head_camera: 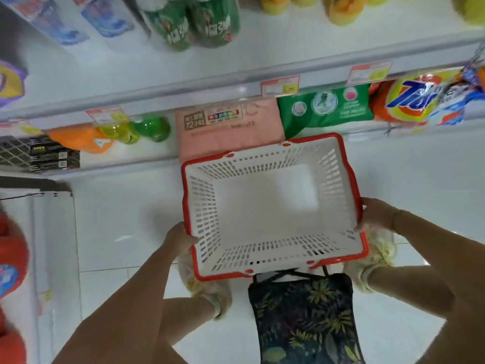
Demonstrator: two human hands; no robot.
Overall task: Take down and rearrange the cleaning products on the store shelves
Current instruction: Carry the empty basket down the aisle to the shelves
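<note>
I hold an empty white shopping basket (273, 274) with a red rim over the white floor, in front of the lowest shelf. My left hand (181, 239) grips its left rim and my right hand (375, 215) grips its right rim. Just beyond the basket, on the bottom shelf, lie a pink detergent bag (225, 127), a green bag (325, 106) and an orange Tide bag (417, 101). Left of these stand green and yellow bottles (136, 130) and an orange pack (78, 139). Two green bottles (194, 22) stand on the shelf above.
Price tags (280, 85) hang on the shelf edge (210, 81). Blue packs (86, 17) and yellow items (341, 9) sit on the upper shelf. Black boxes (53, 156) lie at the left. Red products (10, 258) fill a rack at the far left. My feet (210, 290) stand on white tiles.
</note>
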